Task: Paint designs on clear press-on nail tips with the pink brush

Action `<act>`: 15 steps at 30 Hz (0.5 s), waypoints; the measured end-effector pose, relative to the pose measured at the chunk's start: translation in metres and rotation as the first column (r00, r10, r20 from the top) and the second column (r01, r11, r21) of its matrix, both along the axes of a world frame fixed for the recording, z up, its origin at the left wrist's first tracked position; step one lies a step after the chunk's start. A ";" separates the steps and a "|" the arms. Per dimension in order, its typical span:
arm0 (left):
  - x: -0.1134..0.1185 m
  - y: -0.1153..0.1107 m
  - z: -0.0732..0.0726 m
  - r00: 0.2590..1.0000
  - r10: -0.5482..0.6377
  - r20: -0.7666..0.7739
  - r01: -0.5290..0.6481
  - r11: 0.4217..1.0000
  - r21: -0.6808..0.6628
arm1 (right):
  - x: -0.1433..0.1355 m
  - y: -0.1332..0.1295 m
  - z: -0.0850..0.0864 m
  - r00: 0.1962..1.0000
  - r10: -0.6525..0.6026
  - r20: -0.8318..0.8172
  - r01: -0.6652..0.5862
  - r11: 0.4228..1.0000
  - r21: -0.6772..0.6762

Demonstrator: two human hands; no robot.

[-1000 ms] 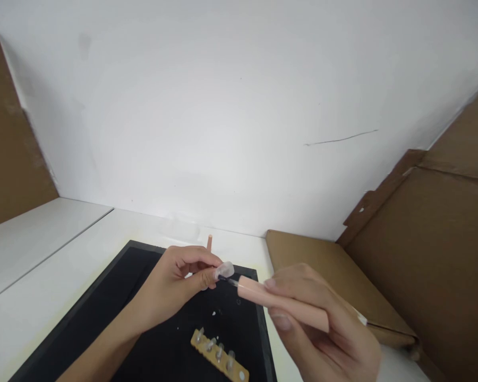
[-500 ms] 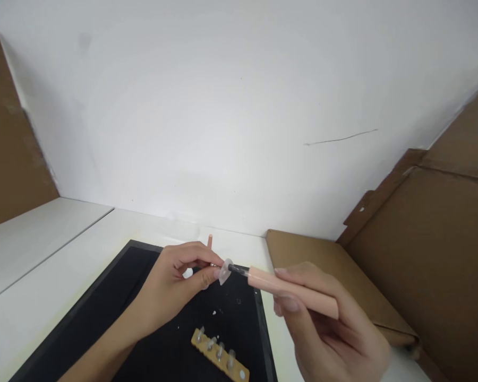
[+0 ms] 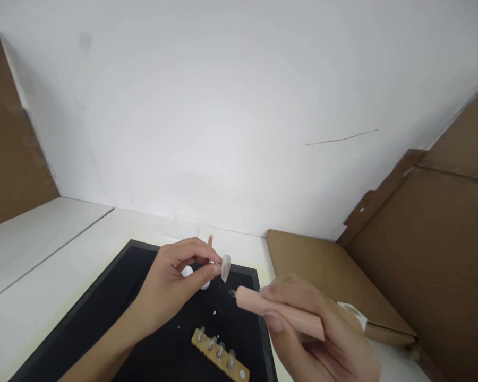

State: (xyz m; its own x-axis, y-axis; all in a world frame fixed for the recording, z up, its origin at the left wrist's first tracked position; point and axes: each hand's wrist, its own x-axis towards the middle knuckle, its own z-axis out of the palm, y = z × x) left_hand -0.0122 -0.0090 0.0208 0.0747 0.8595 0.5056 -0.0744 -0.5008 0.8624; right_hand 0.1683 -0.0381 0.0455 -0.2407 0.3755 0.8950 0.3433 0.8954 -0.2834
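Observation:
My left hand (image 3: 183, 273) pinches a small, clear curved piece (image 3: 225, 268) that looks like a false nail, held up on edge above the black mat (image 3: 155, 323). In my right hand (image 3: 322, 329) is a thick pink-handled brush (image 3: 279, 312), gripped between thumb and fingers. Its short tip points left, below and to the right of the clear piece, apart from it. A tan wavy-edged holder (image 3: 220, 355) lies on the mat below, with several similar clear pieces standing on it.
Behind my left hand are a thin pink stick (image 3: 210, 241) and white round items (image 3: 187, 271), partly hidden. A flat cardboard box (image 3: 314, 260) lies at right, with a small white object (image 3: 352, 314) by it. Cardboard panels (image 3: 16, 132) flank the white wall.
My right hand has drawn the brush down and left, so its tip has come off the clear piece. My left hand has turned the piece more edge-on.

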 end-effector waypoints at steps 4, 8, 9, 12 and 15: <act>0.000 0.000 0.000 1.000 -0.007 -0.020 0.007 1.000 0.020 | 0.000 0.000 -0.002 0.998 -0.011 -0.058 0.011 1.000 -0.003; 0.000 0.000 0.001 1.000 -0.011 0.001 0.011 1.000 -0.002 | -0.003 0.000 0.005 0.999 0.021 0.028 -0.020 0.999 -0.031; 0.000 0.000 0.001 1.000 -0.011 0.009 0.011 1.000 -0.004 | -0.004 0.000 0.006 0.999 0.027 0.026 -0.026 0.999 -0.035; -0.001 0.000 -0.001 0.999 -0.032 0.033 0.033 0.999 -0.014 | -0.004 0.000 0.003 0.999 0.009 -0.045 -0.010 0.999 -0.036; -0.002 0.000 -0.001 0.997 -0.056 0.061 0.058 0.997 -0.041 | -0.003 0.002 -0.001 0.998 -0.006 -0.061 0.004 0.999 -0.039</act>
State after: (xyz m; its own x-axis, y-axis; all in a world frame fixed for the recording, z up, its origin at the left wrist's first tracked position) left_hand -0.0142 -0.0086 0.0194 0.0948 0.8756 0.4736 -0.1540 -0.4571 0.8760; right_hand 0.1652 -0.0364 0.0443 -0.1839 0.4114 0.8927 0.3288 0.8816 -0.3386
